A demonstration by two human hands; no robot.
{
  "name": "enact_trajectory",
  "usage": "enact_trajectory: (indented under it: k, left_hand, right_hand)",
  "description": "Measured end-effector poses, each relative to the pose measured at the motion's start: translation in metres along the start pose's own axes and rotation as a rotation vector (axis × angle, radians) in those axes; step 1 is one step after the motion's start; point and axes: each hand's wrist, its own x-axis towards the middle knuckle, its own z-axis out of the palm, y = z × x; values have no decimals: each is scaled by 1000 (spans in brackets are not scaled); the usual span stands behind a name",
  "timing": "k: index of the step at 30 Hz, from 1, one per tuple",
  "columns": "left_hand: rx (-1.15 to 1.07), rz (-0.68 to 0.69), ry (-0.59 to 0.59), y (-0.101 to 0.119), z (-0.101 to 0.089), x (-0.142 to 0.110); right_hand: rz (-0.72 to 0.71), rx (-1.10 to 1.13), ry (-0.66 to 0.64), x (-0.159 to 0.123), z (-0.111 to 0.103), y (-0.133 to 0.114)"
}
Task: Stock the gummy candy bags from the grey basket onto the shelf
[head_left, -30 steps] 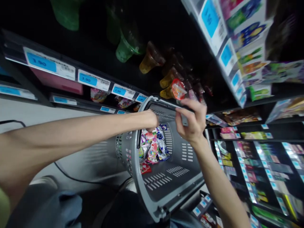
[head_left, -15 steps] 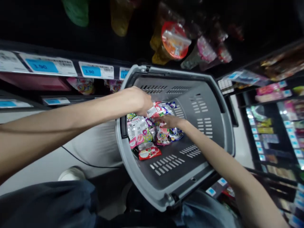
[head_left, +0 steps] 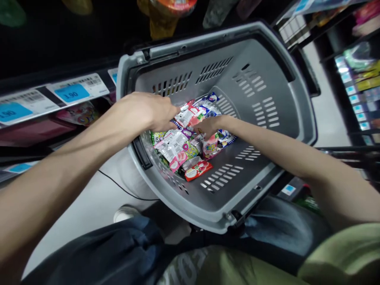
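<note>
A grey plastic shopping basket (head_left: 204, 215) holds a pile of shiny candy bags. Over the pile's left side, my left hand (head_left: 151, 111) is closed, its fingertips gripping the edge of a red-and-white candy bag (head_left: 187, 115). From the right, my right hand (head_left: 210, 126) reaches in among the bags, touching them; its fingertips are partly hidden and dim. Below the hands lie a silver-backed candy bag (head_left: 175, 146), a pink candy bag (head_left: 211, 147) and a small red packet (head_left: 198, 170). Blue-and-white bags (head_left: 227, 137) rest behind my right hand.
Dark shelving with price tags (head_left: 80, 89) runs along the basket's far left side, with bagged sweets (head_left: 78, 114) under it. More stocked shelves (head_left: 365, 79) stand at the right. A black cable (head_left: 118, 186) lies on the pale floor near a white shoe (head_left: 126, 213).
The view has shifted, so the basket appears higher and further right. Both hands remain in the basket at the candy bags, my left hand still at the red-and-white one.
</note>
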Motion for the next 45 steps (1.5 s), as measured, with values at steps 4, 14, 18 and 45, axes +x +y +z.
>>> enact_trajectory:
  k: [4,14,18,45]
  left_hand:
    - [13,-17,-17,2,-2,-2]
    - [-55,47,4,-3,-1,-1]
    - [-86,19,11,-1,-1,-2]
    - [-436,102,391,-17,-14,-3]
  right_hand:
    - [-4,38,-189,1,1,-3]
    - [31,-117,-243,11,11,-16]
    - [34,19,-114,11,3,0]
    - [-169,1123,569,-52,-60,-17]
